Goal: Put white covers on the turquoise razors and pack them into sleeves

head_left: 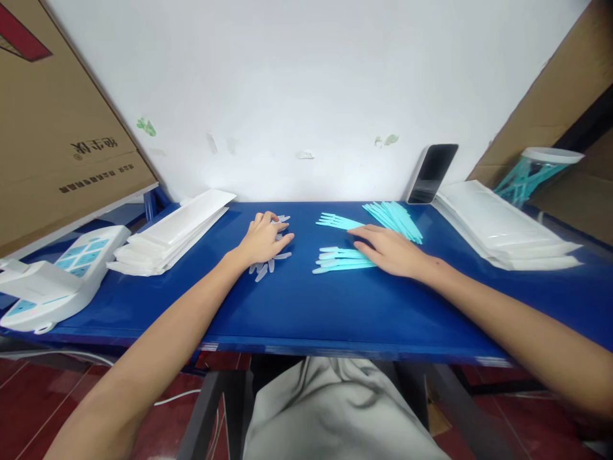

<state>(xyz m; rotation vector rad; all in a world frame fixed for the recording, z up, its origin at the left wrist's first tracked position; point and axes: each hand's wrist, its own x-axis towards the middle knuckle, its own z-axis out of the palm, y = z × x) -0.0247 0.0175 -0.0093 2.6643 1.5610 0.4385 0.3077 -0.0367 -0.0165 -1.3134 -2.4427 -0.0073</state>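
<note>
Small translucent plastic caps (261, 273) lie in a loose pile on the blue table. My left hand (263, 239) rests over this pile, thumb stretched out to the side and fingers spread, covering part of it. Two groups of thin turquoise plastic sticks lie right of the middle. The nearer group of sticks (342, 260) has paler, whitish tips pointing left; the farther group of sticks (338, 221) fans slightly. My right hand (390, 248) lies palm down over the right ends of both groups, its fingers extended and touching the farther one. A larger bundle of turquoise sticks (397, 220) is just behind it.
Stacked white packets (167, 236) lie at the left, and more plastic-wrapped white packets (502, 223) at the right. A phone (432, 172) leans on the wall. A white power strip (71, 281) sits far left, below a cardboard box (62, 128). A lidded jar (536, 169) stands far right.
</note>
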